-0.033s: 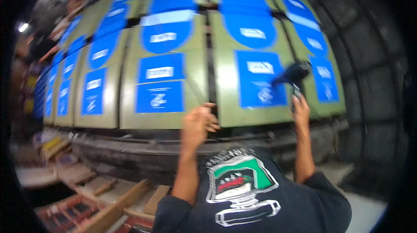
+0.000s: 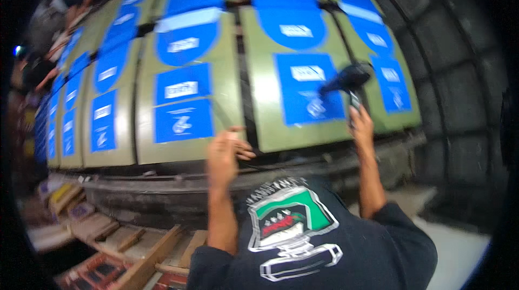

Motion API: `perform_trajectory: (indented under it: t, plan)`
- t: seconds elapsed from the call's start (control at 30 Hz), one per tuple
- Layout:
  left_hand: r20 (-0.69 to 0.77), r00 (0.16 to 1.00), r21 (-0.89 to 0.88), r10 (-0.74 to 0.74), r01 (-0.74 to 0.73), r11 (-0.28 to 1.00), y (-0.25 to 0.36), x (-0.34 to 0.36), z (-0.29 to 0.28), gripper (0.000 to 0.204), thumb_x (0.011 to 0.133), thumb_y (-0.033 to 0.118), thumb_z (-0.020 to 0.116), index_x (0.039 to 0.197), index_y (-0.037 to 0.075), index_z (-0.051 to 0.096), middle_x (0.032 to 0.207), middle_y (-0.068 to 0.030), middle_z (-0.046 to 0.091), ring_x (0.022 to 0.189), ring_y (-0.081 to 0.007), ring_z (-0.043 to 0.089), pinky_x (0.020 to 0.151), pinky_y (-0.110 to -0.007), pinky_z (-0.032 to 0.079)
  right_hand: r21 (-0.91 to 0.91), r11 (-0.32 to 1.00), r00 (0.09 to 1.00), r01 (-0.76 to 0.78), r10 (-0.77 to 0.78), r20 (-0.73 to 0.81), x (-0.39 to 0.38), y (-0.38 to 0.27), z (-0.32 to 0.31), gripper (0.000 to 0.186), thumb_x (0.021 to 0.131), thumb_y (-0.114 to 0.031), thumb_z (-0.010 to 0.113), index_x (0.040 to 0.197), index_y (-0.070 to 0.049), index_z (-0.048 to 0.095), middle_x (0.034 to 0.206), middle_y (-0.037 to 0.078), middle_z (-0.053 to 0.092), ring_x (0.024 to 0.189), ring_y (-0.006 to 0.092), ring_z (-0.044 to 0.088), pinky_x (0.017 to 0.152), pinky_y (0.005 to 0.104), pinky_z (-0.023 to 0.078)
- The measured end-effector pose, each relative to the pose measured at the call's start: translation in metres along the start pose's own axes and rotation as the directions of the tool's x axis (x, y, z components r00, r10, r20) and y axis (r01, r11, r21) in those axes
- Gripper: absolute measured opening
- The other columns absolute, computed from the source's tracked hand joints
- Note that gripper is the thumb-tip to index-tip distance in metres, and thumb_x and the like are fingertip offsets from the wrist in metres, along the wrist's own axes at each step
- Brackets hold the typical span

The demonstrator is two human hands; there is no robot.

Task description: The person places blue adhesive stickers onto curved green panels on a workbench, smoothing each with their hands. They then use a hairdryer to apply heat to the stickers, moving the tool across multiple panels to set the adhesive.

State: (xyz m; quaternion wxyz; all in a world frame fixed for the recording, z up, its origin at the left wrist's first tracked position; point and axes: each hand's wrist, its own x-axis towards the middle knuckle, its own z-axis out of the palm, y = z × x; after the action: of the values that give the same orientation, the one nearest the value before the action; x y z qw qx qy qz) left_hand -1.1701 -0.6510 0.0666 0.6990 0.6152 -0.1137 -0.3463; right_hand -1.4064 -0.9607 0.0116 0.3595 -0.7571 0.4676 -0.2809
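Observation:
My right hand (image 2: 361,122) grips the handle of a black hair dryer (image 2: 351,77). Its nozzle points left, over the lower right part of a blue sticker (image 2: 303,87) on an olive-green panel (image 2: 265,136). By the dark gap left of that panel is my left hand (image 2: 230,149), with its fingers curled together. Motion blur hides what they hold, if anything. It is at the lower right corner of another olive panel (image 2: 146,147), which bears a similar blue sticker (image 2: 184,120).
More olive panels with blue stickers stand in rows beyond and to the left. A dark ledge (image 2: 178,182) runs beneath them. Wooden planks (image 2: 154,255) lie at the lower left. Another person's arm (image 2: 46,80) reaches in at the far left. A dark gridded wall (image 2: 438,63) rises on the right.
The whole scene has shifted left in the picture as my head turned. The hair dryer has moved slightly left over the sticker; my left hand is almost still against the panels.

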Motion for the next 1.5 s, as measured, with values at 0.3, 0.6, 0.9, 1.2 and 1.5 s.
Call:
perform_trajectory:
  t: [0.3,0.6,0.9,1.2,1.5]
  plan:
    - [-0.108,0.99,0.017,0.096,-0.095,0.995,0.005,-0.015,-0.034,0.027,0.1,0.022,0.049,0.111,-0.001,0.059,0.072,-0.0058,0.062,0.062,-0.0154,0.063,0.06,-0.027,0.051,0.407,0.877,0.95,-0.256,0.149,0.276,-0.04,-0.073,0.015,0.05,0.093,-0.025,0.063,0.137,-0.005,0.049,0.07,-0.004,0.052,0.052,0.0048,0.045,0.045,0.0228,0.038]
    - [-0.128,0.987,-0.079,0.093,-0.103,0.992,0.008,-0.019,-0.033,0.023,0.101,0.02,0.047,0.109,0.0,0.057,0.075,-0.0059,0.063,0.064,-0.0152,0.063,0.061,-0.027,0.051,0.269,0.952,0.97,-0.149,0.088,0.227,-0.035,-0.064,0.001,0.051,0.093,-0.024,0.062,0.138,-0.005,0.048,0.068,-0.005,0.05,0.052,0.0035,0.043,0.044,0.0213,0.035]
    - [-0.094,0.993,-0.103,0.069,-0.078,0.992,0.003,-0.014,-0.031,0.021,0.101,0.018,0.046,0.108,0.001,0.054,0.076,-0.0071,0.062,0.066,-0.0161,0.063,0.063,-0.028,0.051,0.351,0.901,0.941,-0.255,0.148,0.305,-0.051,-0.065,-0.005,0.052,0.093,-0.02,0.063,0.14,-0.004,0.045,0.066,-0.005,0.049,0.048,0.0037,0.042,0.042,0.0214,0.034]
    - [-0.115,0.985,-0.101,0.126,-0.138,0.985,0.004,-0.02,-0.03,0.02,0.102,0.018,0.045,0.107,0.001,0.053,0.076,-0.0074,0.062,0.065,-0.0158,0.062,0.063,-0.028,0.051,0.28,0.941,0.971,-0.189,0.136,0.197,-0.045,-0.04,-0.016,0.051,0.094,-0.022,0.061,0.138,-0.001,0.046,0.068,-0.002,0.053,0.047,0.0049,0.044,0.04,0.0223,0.035]
    - [-0.193,0.968,-0.106,0.16,-0.182,0.978,0.002,-0.045,-0.007,0.019,0.101,0.019,0.045,0.104,0.002,0.054,0.076,-0.0081,0.063,0.065,-0.0169,0.063,0.063,-0.029,0.052,0.353,0.906,0.94,-0.233,0.116,0.322,-0.047,-0.036,-0.027,0.05,0.094,-0.021,0.061,0.138,-0.002,0.047,0.067,-0.004,0.051,0.049,0.0042,0.044,0.042,0.0218,0.035]
